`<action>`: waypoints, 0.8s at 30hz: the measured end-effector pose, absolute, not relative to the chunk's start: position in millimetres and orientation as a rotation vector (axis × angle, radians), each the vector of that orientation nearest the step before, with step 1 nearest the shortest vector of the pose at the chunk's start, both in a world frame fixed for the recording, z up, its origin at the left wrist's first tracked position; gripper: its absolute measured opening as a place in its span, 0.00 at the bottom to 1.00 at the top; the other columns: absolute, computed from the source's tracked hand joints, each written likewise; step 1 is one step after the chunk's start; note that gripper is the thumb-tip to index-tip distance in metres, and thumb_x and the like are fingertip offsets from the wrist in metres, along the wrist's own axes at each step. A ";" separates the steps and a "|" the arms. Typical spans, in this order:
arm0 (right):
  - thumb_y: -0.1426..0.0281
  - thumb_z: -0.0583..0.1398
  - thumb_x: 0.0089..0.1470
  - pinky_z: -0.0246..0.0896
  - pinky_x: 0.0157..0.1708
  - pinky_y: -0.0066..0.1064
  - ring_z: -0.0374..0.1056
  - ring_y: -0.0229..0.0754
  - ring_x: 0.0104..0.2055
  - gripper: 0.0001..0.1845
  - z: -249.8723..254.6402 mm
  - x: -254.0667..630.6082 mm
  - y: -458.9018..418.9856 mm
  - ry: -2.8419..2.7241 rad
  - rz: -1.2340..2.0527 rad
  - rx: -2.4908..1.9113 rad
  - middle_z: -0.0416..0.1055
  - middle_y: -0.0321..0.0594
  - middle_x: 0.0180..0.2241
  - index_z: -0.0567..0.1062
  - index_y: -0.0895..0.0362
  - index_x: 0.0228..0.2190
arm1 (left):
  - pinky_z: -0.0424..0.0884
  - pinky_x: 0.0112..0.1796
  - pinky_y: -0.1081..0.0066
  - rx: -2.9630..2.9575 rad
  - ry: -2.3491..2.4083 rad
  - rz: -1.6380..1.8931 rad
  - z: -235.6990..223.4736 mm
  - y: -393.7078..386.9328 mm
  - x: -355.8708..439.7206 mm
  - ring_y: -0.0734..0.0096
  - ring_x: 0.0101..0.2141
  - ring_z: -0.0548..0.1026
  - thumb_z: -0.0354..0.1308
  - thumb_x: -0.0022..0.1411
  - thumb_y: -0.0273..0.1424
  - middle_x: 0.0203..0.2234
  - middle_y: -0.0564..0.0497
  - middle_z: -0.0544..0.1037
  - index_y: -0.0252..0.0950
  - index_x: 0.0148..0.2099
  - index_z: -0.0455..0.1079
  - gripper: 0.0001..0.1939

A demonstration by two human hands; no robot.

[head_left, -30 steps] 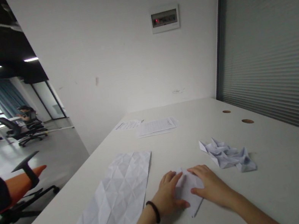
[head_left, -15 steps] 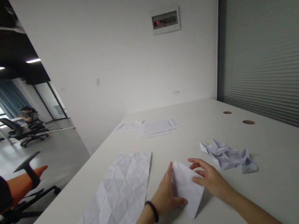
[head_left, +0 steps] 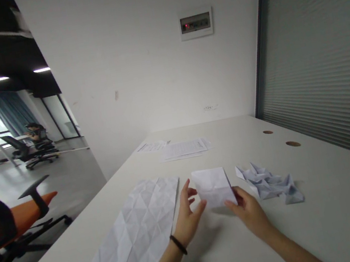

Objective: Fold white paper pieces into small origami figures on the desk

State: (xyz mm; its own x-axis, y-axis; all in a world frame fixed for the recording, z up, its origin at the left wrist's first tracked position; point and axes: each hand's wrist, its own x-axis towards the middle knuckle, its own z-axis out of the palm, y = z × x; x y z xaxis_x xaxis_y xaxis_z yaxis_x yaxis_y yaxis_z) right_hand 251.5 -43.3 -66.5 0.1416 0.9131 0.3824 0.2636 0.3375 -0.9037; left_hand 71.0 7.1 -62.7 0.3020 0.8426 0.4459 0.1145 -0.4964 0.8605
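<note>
Office chair: orange seat and black back, at the far left, off the table's edge, at 9 o'clock from the left hand.

Seated person: in a black swivel chair at a distant white desk, near the tall windows, at 10 o'clock.

Creased sheet: white paper opened out, lying flat on the table, marked with a web of fold lines, at 9 o'clock from the left hand.

Printed papers: two loose stacks near the table's far end, at 12 o'clock.

Left hand: open, fingers spread, grasping nothing, thumb just beside the folded paper; a black wristband circles the wrist.

Folded paper: white, roughly square, between the hands, slightly tilted and seemingly raised off the table.

Right hand: closed on the folded paper's lower right corner, thumb in front.

Crumpled origami: pale, spiky folded paper on the table, at 2 o'clock from the right hand.
</note>
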 end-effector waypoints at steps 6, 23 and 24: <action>0.76 0.52 0.48 0.59 0.30 0.28 0.60 0.36 0.27 0.11 -56.3 263.8 -47.7 -1.755 0.084 -1.254 0.63 0.37 0.29 0.72 0.54 0.31 | 0.63 0.42 0.64 2.071 0.943 1.490 -49.2 0.0 66.9 0.66 0.42 0.64 0.46 0.61 0.31 0.40 0.48 0.64 0.40 0.50 0.57 0.14; 0.78 0.51 0.45 0.51 0.51 0.33 0.58 0.41 0.48 0.22 -57.7 262.5 -48.7 -2.032 0.369 -1.440 0.66 0.43 0.44 0.70 0.55 0.43 | 0.62 0.43 0.67 2.672 0.918 0.519 -66.7 -1.1 69.9 0.65 0.40 0.65 0.56 0.51 0.28 0.38 0.49 0.69 0.39 0.40 0.67 0.12; 0.78 0.51 0.45 0.49 0.52 0.34 0.57 0.41 0.50 0.23 -60.2 263.0 -48.0 -2.048 0.402 -1.441 0.65 0.43 0.46 0.69 0.56 0.44 | 0.62 0.44 0.67 2.643 0.903 0.555 -67.6 -1.2 70.2 0.65 0.41 0.65 0.56 0.51 0.28 0.38 0.49 0.69 0.38 0.39 0.67 0.11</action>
